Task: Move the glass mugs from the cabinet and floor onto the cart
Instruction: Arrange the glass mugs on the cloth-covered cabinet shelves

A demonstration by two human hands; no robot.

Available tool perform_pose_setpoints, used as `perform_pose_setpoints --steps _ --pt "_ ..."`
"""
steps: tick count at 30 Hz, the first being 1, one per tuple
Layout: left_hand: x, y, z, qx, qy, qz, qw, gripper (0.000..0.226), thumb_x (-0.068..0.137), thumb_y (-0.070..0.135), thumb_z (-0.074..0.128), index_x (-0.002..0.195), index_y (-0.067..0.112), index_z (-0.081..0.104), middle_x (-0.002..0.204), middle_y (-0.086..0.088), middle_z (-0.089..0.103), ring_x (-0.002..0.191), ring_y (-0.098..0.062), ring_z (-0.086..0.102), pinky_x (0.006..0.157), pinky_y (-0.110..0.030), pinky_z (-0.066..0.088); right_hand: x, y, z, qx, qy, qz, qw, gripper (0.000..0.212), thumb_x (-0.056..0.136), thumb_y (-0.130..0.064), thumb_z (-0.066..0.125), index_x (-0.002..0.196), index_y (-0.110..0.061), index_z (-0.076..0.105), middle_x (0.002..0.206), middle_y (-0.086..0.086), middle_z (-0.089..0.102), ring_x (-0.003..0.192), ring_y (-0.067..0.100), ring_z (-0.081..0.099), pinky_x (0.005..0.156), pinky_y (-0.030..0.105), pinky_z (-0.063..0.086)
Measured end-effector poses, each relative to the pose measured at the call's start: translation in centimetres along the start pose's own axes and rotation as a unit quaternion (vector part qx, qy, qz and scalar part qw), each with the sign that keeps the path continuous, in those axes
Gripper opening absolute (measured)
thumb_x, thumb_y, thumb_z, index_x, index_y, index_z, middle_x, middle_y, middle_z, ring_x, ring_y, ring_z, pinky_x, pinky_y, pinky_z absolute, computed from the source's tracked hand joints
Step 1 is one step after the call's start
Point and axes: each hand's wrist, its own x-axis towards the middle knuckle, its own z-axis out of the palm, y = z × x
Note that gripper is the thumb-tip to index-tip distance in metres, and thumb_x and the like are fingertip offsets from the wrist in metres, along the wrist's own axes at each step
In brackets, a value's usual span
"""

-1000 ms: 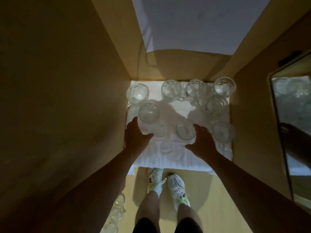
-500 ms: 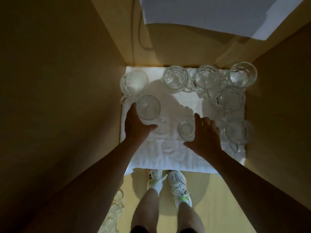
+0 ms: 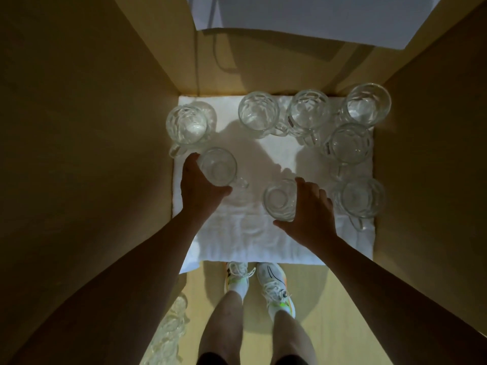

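1. You are reaching into a wooden cabinet [image 3: 79, 127]; its side walls close in on both edges of the white cloth [image 3: 250, 241] lining the shelf, and the cloth's front strip near you is bare, with open room between the two mugs you are reaching for.
2. Your left hand [image 3: 201, 191] is cupped around the near-left mug [image 3: 218, 167], fingers on its left wall and thumb curling below it; the handle points right.
3. Your right hand [image 3: 311, 209] wraps the middle front mug [image 3: 280, 200] from its right side, thumb under the near rim.
4. Six more mugs stand upright on the cloth: one at the back left [image 3: 188, 125], three along the back wall [image 3: 308, 111], and two down the right edge [image 3: 350, 144], tightly grouped, some handles touching neighbours.
5. Half a second ago your hands sat a little lower; both are now closed further round their mugs, and the view has tipped nearer.
6. The mugs are clear, thick, dimpled glass with round mouths; the cloth is soft and wrinkled.
7. More glass mugs [image 3: 171, 335] lie on the pale wooden floor [image 3: 329, 312] left of your shoes [image 3: 259, 283].
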Motion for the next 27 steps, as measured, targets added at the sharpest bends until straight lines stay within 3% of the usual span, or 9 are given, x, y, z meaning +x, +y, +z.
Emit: perform_pose_setpoints --steps 5,9,13,19,23,27 --pt "-2.3 -0.8 -0.3 -0.026 -0.002 -0.005 1.0 0.095 0.05 0.029 0.097 0.128 0.017 0.045 0.115 0.004 0.057 0.103 -0.016 0.056 0.083 -0.026 0.046 -0.3 0.1 1.1 0.137 0.013 0.006 0.99 0.121 0.06 -0.047 0.092 0.155 -0.016 0.023 0.155 0.005 0.039 0.137 0.028 0.042 0.105 0.049 0.04" --pt "-3.9 -1.0 -0.9 -0.02 -0.01 0.008 1.0 0.09 0.048 0.032 0.097 0.123 0.019 0.048 0.11 0.007 0.058 0.097 -0.014 0.056 0.08 -0.024 0.043 -0.5 0.0 1.3 0.206 0.039 0.036 0.977 0.102 0.05 -0.04 0.095 0.136 -0.021 0.044 0.13 0.0 0.057 0.116 0.022 0.056 0.092 0.045 0.053" --pt "-5.7 -0.6 -2.2 -0.017 -0.017 0.019 1.0 0.087 0.046 0.038 0.096 0.119 0.022 0.051 0.109 0.01 0.061 0.097 -0.012 0.058 0.079 -0.022 0.043 -1.3 -0.7 -0.2 0.235 0.061 0.075 0.967 0.09 0.047 -0.042 0.094 0.123 -0.02 0.05 0.116 -0.003 0.06 0.107 0.02 0.058 0.085 0.036 0.052" --pt "-8.3 3.1 -6.3 -0.045 0.007 0.034 0.998 0.087 0.045 0.039 0.097 0.119 0.028 0.051 0.107 0.014 0.061 0.097 -0.01 0.06 0.082 -0.025 0.047 -2.4 -2.8 -5.9 0.242 0.065 0.066 0.966 0.105 0.054 -0.04 0.095 0.139 -0.006 0.043 0.132 0.009 0.057 0.122 0.027 0.054 0.097 0.033 0.044" --pt "-10.0 6.1 -10.1 -0.088 0.033 0.045 0.995 0.084 0.044 0.039 0.096 0.115 0.035 0.049 0.106 0.015 0.062 0.098 -0.01 0.062 0.084 -0.028 0.051 -3.5 -4.8 -10.6 0.281 0.105 0.059 0.952 0.101 0.05 -0.039 0.096 0.133 -0.011 0.046 0.126 0.005 0.061 0.114 0.023 0.059 0.09 0.03 0.048" --pt "-12.1 9.8 -14.0 -0.115 0.053 0.054 0.991 0.084 0.037 0.052 0.088 0.108 0.038 0.045 0.108 0.011 0.064 0.101 -0.012 0.063 0.09 -0.035 0.053 -5.3 -6.8 -15.7 0.312 0.149 0.018 0.938 0.096 0.042 -0.054 0.086 0.125 -0.022 0.05 0.118 -0.004 0.062 0.108 0.017 0.061 0.089 0.033 0.051"
